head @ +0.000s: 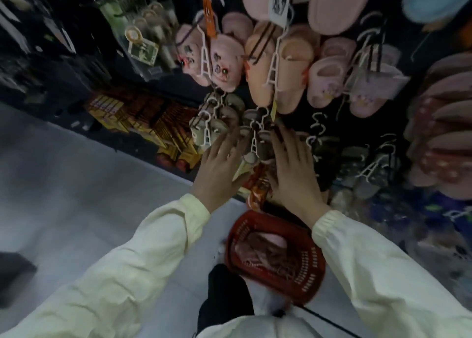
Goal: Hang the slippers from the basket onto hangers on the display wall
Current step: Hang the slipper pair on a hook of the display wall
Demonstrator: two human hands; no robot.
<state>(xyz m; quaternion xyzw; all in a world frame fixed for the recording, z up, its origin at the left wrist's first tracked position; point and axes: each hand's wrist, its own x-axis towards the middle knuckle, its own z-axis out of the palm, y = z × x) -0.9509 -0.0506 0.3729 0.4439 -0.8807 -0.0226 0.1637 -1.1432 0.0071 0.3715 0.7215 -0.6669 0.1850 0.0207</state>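
Head view: at the far display wall [301, 119], the left hand [219, 165] and right hand [293, 169] press straight, spread fingers on either side of grey slippers [251, 156] on a white hanger [254, 143]. Near the feet, the red basket [314, 279] holds pink slippers [260, 243], so there is more hanging left to do.

Pale grey floor [76, 184] spreading across the left, with a dark boxy shape [12, 273] at its edge. Beyond it, stacked yellow-gold boxes [143, 118] — above those, clear packets of round pale items [143, 38], blurred. A crinkled orange packet [258, 192] — print unreadable. Thin black cable [329, 319] at the bottom.
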